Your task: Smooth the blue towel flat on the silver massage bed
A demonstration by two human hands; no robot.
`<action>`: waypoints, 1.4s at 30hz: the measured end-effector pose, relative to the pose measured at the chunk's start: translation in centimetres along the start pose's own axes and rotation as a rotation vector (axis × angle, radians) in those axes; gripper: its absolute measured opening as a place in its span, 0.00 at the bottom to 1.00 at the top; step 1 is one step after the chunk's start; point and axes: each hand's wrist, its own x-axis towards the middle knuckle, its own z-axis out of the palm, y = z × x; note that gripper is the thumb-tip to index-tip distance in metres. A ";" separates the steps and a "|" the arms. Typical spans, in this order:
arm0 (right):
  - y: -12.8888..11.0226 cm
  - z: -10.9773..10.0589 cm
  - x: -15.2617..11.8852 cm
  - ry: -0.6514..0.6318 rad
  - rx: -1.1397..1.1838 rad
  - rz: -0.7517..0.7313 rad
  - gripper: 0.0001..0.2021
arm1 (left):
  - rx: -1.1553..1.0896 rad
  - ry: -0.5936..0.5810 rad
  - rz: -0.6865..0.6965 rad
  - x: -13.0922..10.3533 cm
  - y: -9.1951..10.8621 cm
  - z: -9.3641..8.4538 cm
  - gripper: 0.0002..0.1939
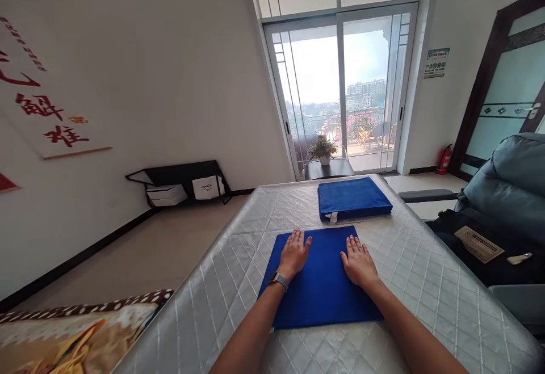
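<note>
Both hands [293,255] [360,261] touch cloth [324,289]; scroll [63,130]: "解难".

On the table [238,272] lay the cloth [327,294], with the left hand [293,253] on it toward ten o'clock and the right hand [360,263] toward two; the pile [355,195] lay just beyond, between twelve and one. Past the table's far edge, at twelve, the plant [322,150] sat on the chair [328,169] before the glass door [340,90]. From the cloth, the shelf [183,174] stood at ten, the armchair [506,175] at two, and fabric [76,340] lay between eight and nine.
</note>
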 end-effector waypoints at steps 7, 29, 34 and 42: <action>0.8 0.8 -0.1 0.004 -0.063 -0.075 0.33 | -0.190 0.023 0.405 -0.7 12.4 2.7 0.30; 0.3 0.6 0.4 0.017 -0.019 -0.008 0.35 | 0.056 -0.142 -0.038 -4.1 -4.1 0.4 0.44; 0.1 0.5 0.4 0.014 -0.042 -0.011 0.34 | 0.072 -0.123 -0.078 -4.8 -6.8 0.2 0.44; -0.4 0.8 0.8 0.007 -0.088 -0.021 0.35 | 0.028 -0.110 -0.085 -4.7 -7.3 -0.2 0.46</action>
